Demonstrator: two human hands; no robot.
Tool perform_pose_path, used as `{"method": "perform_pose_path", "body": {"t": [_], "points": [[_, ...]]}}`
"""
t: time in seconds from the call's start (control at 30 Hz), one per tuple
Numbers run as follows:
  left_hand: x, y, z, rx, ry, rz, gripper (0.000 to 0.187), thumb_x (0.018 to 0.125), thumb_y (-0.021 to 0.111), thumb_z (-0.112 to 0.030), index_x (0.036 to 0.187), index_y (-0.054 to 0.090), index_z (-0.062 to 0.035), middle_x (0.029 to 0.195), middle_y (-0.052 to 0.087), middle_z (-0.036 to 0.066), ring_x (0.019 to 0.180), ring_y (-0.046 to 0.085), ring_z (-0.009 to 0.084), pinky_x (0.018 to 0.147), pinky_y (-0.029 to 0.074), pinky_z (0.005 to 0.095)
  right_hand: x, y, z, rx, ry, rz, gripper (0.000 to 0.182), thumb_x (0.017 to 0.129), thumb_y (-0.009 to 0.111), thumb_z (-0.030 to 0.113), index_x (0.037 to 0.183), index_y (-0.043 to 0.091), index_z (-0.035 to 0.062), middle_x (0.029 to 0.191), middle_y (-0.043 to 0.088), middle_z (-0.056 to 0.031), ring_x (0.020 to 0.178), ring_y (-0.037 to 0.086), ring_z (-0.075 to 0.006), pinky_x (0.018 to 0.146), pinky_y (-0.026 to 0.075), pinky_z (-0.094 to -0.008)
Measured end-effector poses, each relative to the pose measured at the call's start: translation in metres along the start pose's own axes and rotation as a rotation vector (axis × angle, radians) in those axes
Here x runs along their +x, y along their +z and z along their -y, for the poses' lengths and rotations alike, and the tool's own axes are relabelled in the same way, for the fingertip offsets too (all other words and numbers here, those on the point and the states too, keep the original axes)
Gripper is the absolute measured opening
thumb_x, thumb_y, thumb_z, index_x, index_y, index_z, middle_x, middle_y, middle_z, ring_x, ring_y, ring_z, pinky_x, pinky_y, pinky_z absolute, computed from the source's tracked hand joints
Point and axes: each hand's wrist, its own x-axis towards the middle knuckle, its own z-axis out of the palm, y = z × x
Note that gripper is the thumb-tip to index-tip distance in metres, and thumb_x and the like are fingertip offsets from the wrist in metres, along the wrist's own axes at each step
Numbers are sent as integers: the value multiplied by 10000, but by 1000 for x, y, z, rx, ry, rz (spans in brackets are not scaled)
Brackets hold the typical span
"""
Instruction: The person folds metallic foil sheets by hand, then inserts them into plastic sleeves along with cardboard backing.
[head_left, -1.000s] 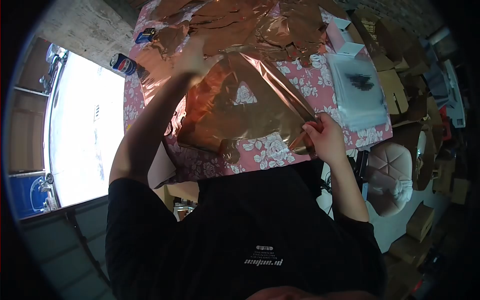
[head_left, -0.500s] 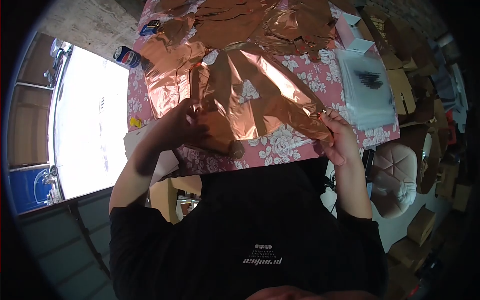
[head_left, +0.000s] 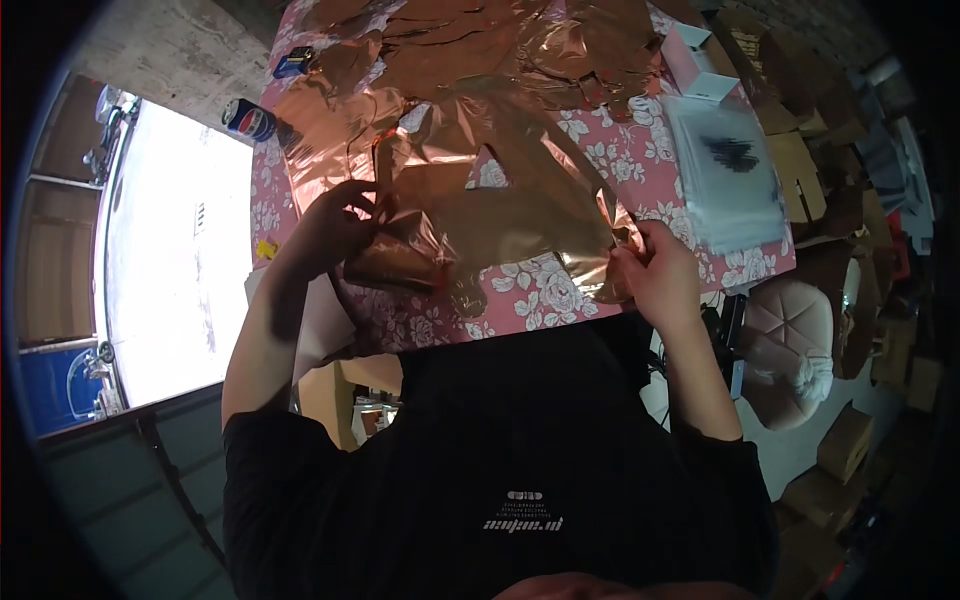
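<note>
A shiny copper-coloured foil sheet with a gap in its middle lies spread near the front of a table with a pink floral cloth. My left hand is at the sheet's left side, fingers curled on its edge. At the right edge, my right hand pinches the foil between thumb and fingers. More copper foil covers the far part of the table, partly crumpled.
A blue can and a small blue object stand at the left edge. On the right are a white box and a stack of clear plastic bags. A padded stool stands beyond the table's right side.
My right hand has moved slightly left and its grip is now a closer pinch on the foil. My left hand has shifted slightly left. The foil's right side has drawn inward and its folds have changed.
</note>
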Motion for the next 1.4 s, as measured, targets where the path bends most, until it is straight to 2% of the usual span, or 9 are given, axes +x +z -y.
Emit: {"method": "perform_pose_path", "body": {"t": [0.17, 0.23, 0.47, 0.57, 0.77, 0.9, 0.97, 1.3, 1.4], "points": [[2, 4, -16, -52, -198, 27, 494, 996, 800, -183, 1418, 634, 13, 1072, 753, 106, 951, 734, 126, 764, 607, 313, -3, -4, 3, -128, 6, -8, 401, 882, 889, 223, 1199, 722, 44, 911, 780, -167, 799, 772, -334, 731, 598, -429], [13, -5, -9, 426, 257, -176, 516, 969, 844, -225, 1382, 655, 19, 1070, 749, 115, 928, 742, 142, 792, 606, 320, -2, -6, 5, -120, 28, 9, 416, 884, 886, 234, 1211, 716, 41, 941, 783, -174, 833, 774, -355, 753, 602, -446], [61, 12, -67, 402, 463, -261, 464, 914, 890, -174, 1297, 688, -9, 1113, 728, 117, 892, 710, 188, 807, 591, 322, -2, -5, 0, -154, -83, -71, 518, 878, 885, 251, 1293, 677, 23, 1106, 764, -200, 969, 749, -397, 829, 592, -483], [109, 39, -80, 361, 643, -159, 472, 914, 836, -231, 1320, 705, -27, 1200, 735, 197, 1106, 724, 387, 979, 578, 455, -3, -9, 6, -232, -61, -103, 529, 869, 888, 249, 1294, 672, 18, 1076, 734, -177, 937, 716, -396, 818, 580, -491], [218, 75, -148, 601, 1066, -258, 647, 908, 833, -297, 1447, 618, -11, 1502, 607, 239, 1406, 558, 437, 1226, 428, 489, 20, -26, 23, -163, -348, -183, 450, 868, 876, 185, 1240, 682, 23, 1077, 714, -170, 1021, 681, -389, 899, 558, -485], [277, 89, -168, 713, 1126, -318, 628, 914, 829, -298, 1432, 627, -3, 1493, 618, 241, 1379, 581, 438, 1194, 463, 476, 63, -33, 26, -122, -447, -92, 372, 866, 866, 142, 1172, 694, 21, 1105, 721, -174, 1077, 678, -407, 943, 557, -481], [288, 84, -186, 825, 820, 83, 513, 932, 814, -279, 1336, 677, 5, 1433, 657, 227, 1342, 608, 421, 1124, 503, 477, 89, -36, 27, -135, -448, -84, 363, 865, 864, 147, 1162, 698, 19, 1103, 723, -178, 1078, 677, -410, 945, 557, -486], [338, 62, -239, 776, 866, 56, 226, 991, 677, -250, 1084, 761, -62, 1106, 757, 172, 1081, 718, 409, 955, 570, 508, 223, -29, 6, -216, -417, -25, 350, 876, 841, 185, 1153, 731, 1, 1146, 727, -216, 1123, 677, -429, 970, 553, -507], [373, 33, -301, 708, 1032, -561, 189, 936, 698, -101, 1104, 719, -16, 969, 735, 182, 890, 710, 410, 838, 590, 497, 244, -7, -1, -263, -462, -82, 409, 880, 835, 182, 1226, 710, 4, 1242, 705, -216, 1187, 663, -421, 1010, 550, -503]]}}
